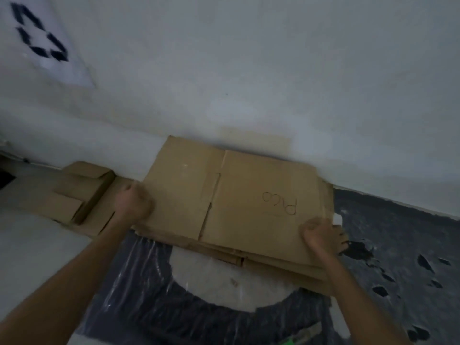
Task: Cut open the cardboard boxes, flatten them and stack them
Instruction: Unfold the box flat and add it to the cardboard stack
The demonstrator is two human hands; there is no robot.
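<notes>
A flattened brown cardboard box (236, 195) with handwriting on its right half lies on top of a stack of flattened cardboard (273, 263) against the white wall. My left hand (133, 202) grips the top sheet's left edge with curled fingers. My right hand (319, 235) grips its near right corner, fingers curled round the edge. The fingertips of both hands are hidden under the cardboard.
Smaller folded cardboard pieces (84, 192) lie on the floor to the left of the stack. The white wall (249, 83) rises right behind it, with a sheet bearing a recycling sign (41, 36) at the upper left. Dark plastic sheeting (154, 290) covers the floor in front.
</notes>
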